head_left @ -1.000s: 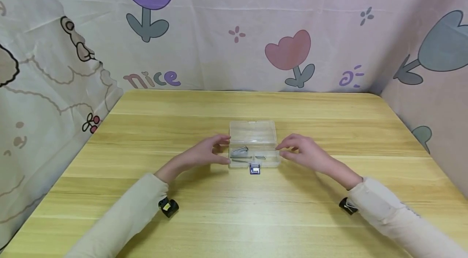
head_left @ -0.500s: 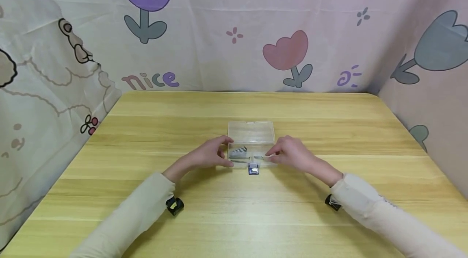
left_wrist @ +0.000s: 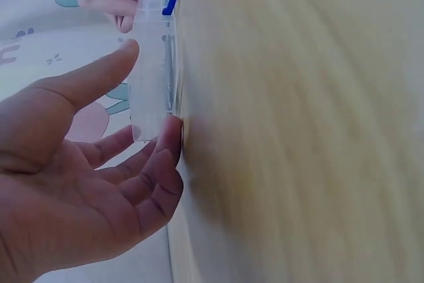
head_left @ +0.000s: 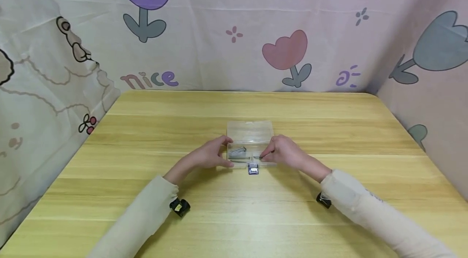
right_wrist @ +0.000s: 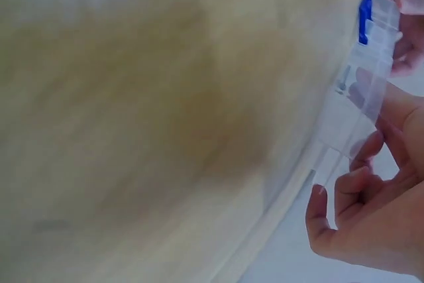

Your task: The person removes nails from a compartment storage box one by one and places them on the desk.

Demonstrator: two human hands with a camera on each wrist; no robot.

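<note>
Box: A small clear plastic box (head_left: 257,147) sits on the table, between the two hands, its lid (head_left: 250,131) laid back on the far side.
Latch: A blue latch (head_left: 253,169) hangs down at the middle of the box's front edge.
Long nails: A bunch of metal nails (head_left: 238,150) lies at the left of the rear compartment; more long nails (head_left: 238,161) lie side by side in the front left one.
Short nails: A few short nails (head_left: 256,157) lie in the front right compartment.
Left hand: The left hand (head_left: 211,154) holds the left end of the box, thumb at the front corner, forefinger at the rear corner, the other fingers loosely curled.
Right hand: The right hand (head_left: 288,153) reaches into the front right compartment, fingers bent, thumb and forefinger close together at the short nails; whether they pinch one cannot be told.
Sleeves: Both arms wear cream sleeves (head_left: 137,211), each with a small black device (head_left: 180,207) near the cuff.
Table: Pale wood-grain table (head_left: 219,221).
Backdrop: Light cloth (head_left: 204,46) printed with flowers and the word "nice".
</note>
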